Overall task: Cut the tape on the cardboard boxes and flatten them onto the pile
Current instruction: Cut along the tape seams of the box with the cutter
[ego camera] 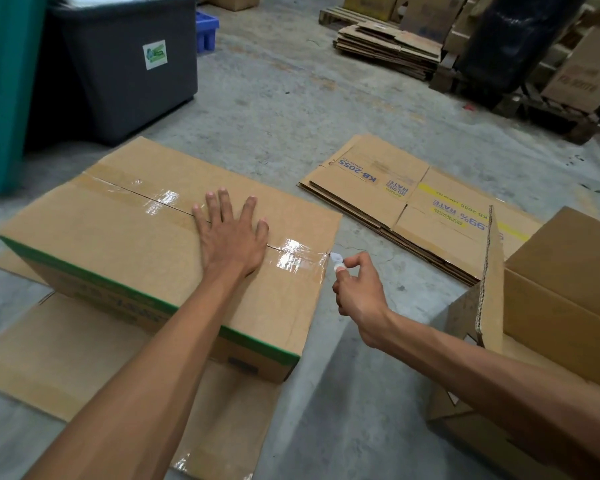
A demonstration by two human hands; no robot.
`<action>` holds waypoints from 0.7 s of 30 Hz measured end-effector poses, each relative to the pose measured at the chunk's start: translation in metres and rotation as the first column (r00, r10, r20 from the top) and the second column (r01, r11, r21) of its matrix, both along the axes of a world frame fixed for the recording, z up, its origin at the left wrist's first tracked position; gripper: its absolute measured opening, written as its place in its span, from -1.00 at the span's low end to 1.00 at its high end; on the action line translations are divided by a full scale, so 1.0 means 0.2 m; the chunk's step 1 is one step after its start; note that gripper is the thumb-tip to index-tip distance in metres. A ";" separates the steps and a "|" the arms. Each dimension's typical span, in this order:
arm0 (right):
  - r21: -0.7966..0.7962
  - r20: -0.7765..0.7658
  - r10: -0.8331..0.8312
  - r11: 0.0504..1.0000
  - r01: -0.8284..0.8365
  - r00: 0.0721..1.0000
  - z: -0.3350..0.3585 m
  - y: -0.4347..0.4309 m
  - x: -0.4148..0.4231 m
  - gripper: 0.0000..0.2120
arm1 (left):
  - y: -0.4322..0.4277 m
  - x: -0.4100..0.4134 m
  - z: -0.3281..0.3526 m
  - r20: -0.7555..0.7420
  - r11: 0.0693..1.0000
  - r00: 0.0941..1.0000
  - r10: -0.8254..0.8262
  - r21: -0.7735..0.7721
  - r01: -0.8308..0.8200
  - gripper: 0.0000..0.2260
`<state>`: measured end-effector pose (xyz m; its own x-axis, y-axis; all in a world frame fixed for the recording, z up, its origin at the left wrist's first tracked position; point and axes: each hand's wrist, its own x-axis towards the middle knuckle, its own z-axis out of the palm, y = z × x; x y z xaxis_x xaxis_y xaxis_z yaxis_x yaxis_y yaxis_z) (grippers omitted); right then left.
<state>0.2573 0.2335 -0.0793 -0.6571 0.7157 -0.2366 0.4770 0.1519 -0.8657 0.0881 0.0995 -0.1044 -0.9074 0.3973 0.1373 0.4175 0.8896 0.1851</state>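
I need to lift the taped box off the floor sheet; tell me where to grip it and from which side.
Grip the taped box with both hands at its two short ends, low by the bottom edges, coming in from left and right. It lies flat and wide, its top sealed with glossy tape and offering no hold, and the left hand already covers part of it. The near long side is too broad for one grip.

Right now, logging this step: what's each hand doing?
Left hand: open, fingers flat on the taped box.
Right hand: pinching a small cutter at the tape's end.

Grey bin [129, 67], wooden pallet [340, 13], concrete floor [291, 109].
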 end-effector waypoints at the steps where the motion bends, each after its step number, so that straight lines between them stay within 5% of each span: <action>1: -0.016 0.001 -0.012 1.000 0.012 1.000 0.00 0.01 -0.01 -0.93 | 0.00 0.00 0.00 0.009 1.000 1.000 -0.007 0.000 0.007 -0.45; 21: -0.098 -0.040 -0.248 0.965 0.243 0.968 -0.07 0.04 -0.06 -0.93 | 0.11 0.24 0.02 0.046 0.968 0.967 -0.252 0.020 0.252 -0.23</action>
<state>0.2460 0.2408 -0.0943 -0.4771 0.8333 -0.2792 0.4445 -0.0452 -0.8946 0.1355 0.1207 -0.1002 -0.7839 0.6122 0.1031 0.6181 0.7541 0.2221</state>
